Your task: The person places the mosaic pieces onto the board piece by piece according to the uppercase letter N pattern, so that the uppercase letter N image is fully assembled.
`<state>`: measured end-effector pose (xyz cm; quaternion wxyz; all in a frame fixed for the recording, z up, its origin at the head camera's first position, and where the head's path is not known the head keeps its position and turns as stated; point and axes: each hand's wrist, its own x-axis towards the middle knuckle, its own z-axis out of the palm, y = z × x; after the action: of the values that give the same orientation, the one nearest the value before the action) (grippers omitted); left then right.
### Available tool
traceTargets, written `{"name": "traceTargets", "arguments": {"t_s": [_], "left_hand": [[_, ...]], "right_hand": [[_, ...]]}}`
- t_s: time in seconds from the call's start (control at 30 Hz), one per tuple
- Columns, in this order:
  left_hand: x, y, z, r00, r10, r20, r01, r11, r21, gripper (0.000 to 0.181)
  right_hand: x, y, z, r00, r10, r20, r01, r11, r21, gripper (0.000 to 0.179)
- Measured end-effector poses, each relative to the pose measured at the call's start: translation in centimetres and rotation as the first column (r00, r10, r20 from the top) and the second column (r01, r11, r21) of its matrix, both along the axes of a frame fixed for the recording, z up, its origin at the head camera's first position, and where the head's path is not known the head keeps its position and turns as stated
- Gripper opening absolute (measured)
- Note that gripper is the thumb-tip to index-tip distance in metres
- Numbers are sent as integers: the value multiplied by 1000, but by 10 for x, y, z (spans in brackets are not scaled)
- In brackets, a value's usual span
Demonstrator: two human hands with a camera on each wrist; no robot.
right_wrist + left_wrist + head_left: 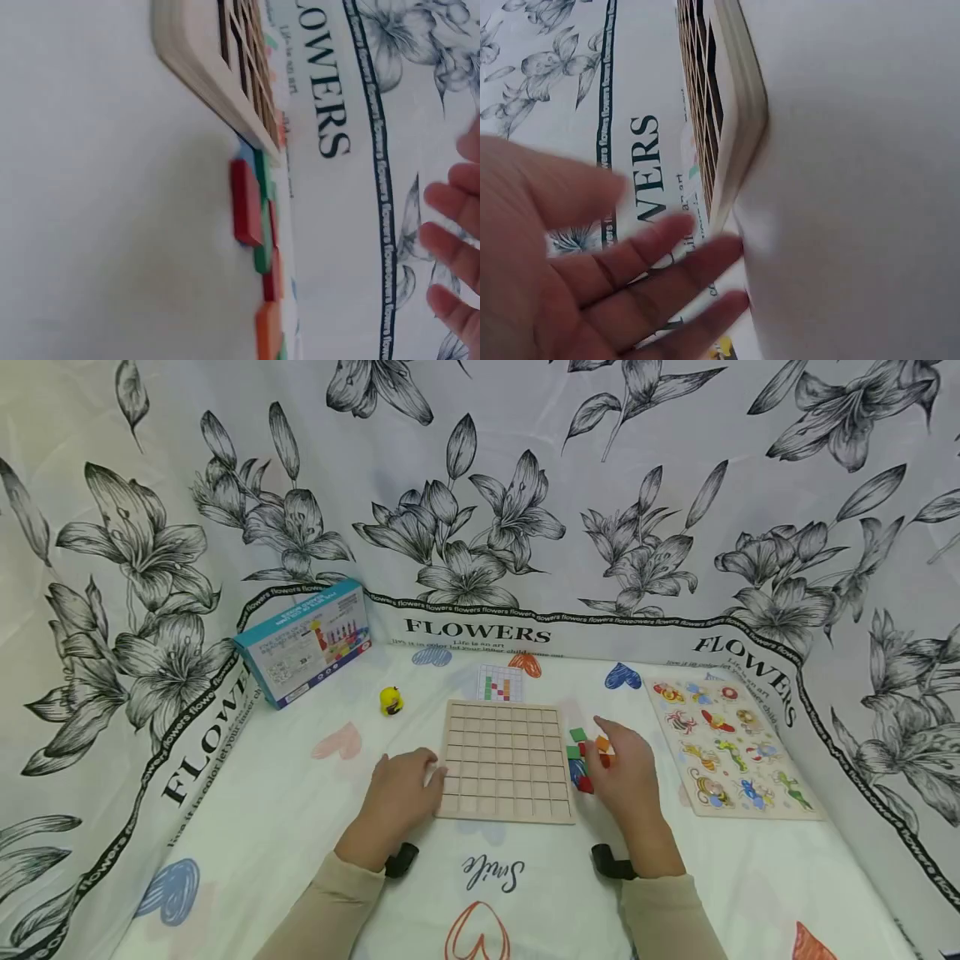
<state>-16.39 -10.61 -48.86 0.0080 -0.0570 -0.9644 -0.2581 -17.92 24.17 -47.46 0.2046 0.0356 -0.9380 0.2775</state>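
Observation:
A wooden grid board (506, 762) with square compartments lies flat in the middle of the table. Beside its left edge is my left hand (403, 789), fingers loosely spread and holding nothing; in the left wrist view the fingertips (731, 247) come right at the board's corner. My right hand (626, 768) hovers at the right, over several small coloured square tiles, partly hiding them. Green (577, 734), orange (603, 743) and red (585, 785) tiles show there. In the right wrist view the relaxed fingers (450, 247) are apart from the red tile (246, 202).
Behind the board lies a pattern card (499, 683) with coloured squares. A yellow toy duck (391, 701) and a blue-white box (307, 643) stand at the back left. A picture puzzle board (731, 747) lies at the right. A flower-printed curtain (480, 510) surrounds the table.

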Motion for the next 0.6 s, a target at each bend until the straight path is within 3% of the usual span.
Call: {"name": "traceTargets", "arguments": {"t_s": [0.1,0.2,0.33,0.4,0.47,0.6], "left_hand": [[-1,-1,1,999,24,24,-25,999,34,16],[-1,0,3,999,29,38,-31,998,52,13],[1,3,7,999,-50,13,48,994,100,9],[2,5,7,993,-119,-10,119,987,104,10],[3,6,6,983,-181,-14,182,978,99,14],[6,9,2,962,-270,52,266,961,77,46]], "right_hand": [[-3,7,8,990,-49,-134,38,995,-89,23],[-11,19,22,987,-72,-147,56,993,-106,17],[-31,35,44,999,-51,16,53,996,-72,18],[-44,43,49,989,-29,148,34,999,-32,19],[-56,50,47,958,2,288,-6,1000,16,22],[-71,58,28,841,28,540,-71,996,60,30]]}}
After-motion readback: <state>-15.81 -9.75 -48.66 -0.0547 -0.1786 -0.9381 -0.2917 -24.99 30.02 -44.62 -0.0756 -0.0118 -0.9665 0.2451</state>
